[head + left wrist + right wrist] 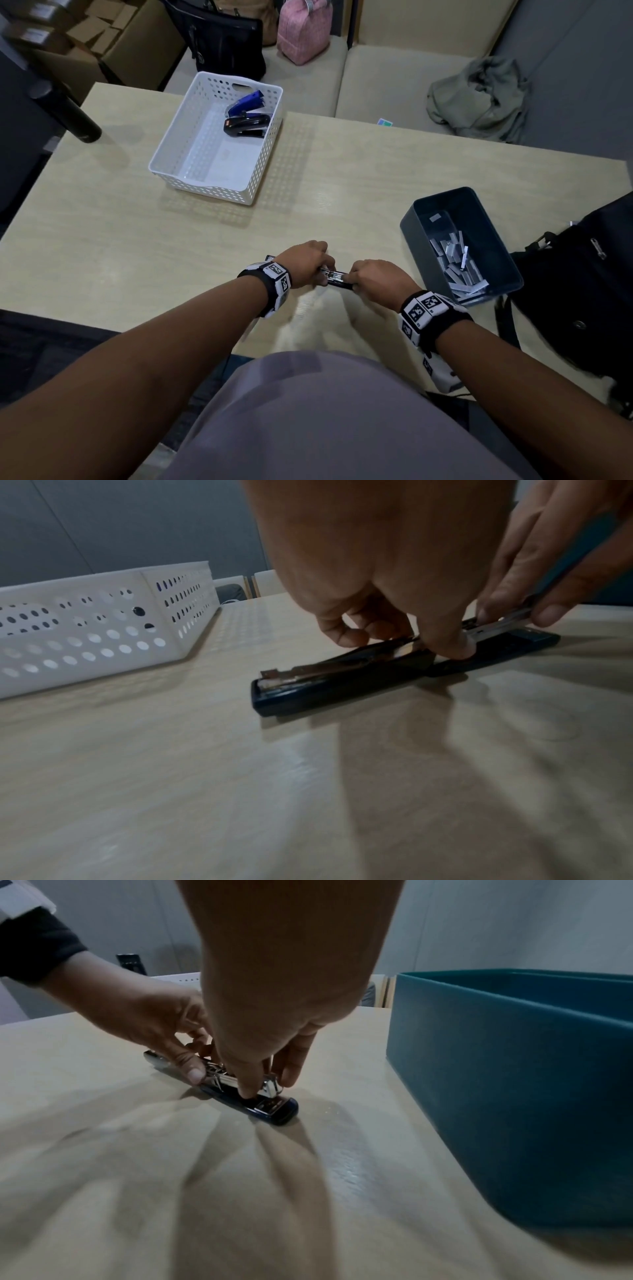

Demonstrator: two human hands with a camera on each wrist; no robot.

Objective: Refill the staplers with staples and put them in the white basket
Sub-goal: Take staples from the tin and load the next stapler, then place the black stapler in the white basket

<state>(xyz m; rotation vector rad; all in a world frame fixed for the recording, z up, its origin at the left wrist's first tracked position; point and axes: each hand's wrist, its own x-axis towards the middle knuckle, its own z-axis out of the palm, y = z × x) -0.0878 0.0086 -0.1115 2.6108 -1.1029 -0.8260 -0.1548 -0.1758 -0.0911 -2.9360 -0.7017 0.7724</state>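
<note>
Pale wood-grain covers the bench [120,240], and close to its near edge a dark stapler [342,688] lies flat, swung fully open so its cover and base stretch out in one line with the shiny metal channel facing up. The left hand [305,262] holds it near the hinge, its fingers [346,634] curled down and pinching the stapler's sides. The right hand [373,275] sits just beside it over the other half, its fingers [246,1085] bent and pinching the metal channel, thumb on one side and fingertips on the other. Both wrists wear bands with black-and-white square markers.

To the right, near the right hand, stands a dark teal box [411,226] with a loose heap of staples [459,267] inside. A black bag [582,291] rests at the bench's right edge beyond it.

Farther back on the left sits the white basket [164,161], perforated, with a black stapler [246,125] and a blue stapler [246,101] lying in its far end. A black bottle [68,113] lies at the far left corner.
</note>
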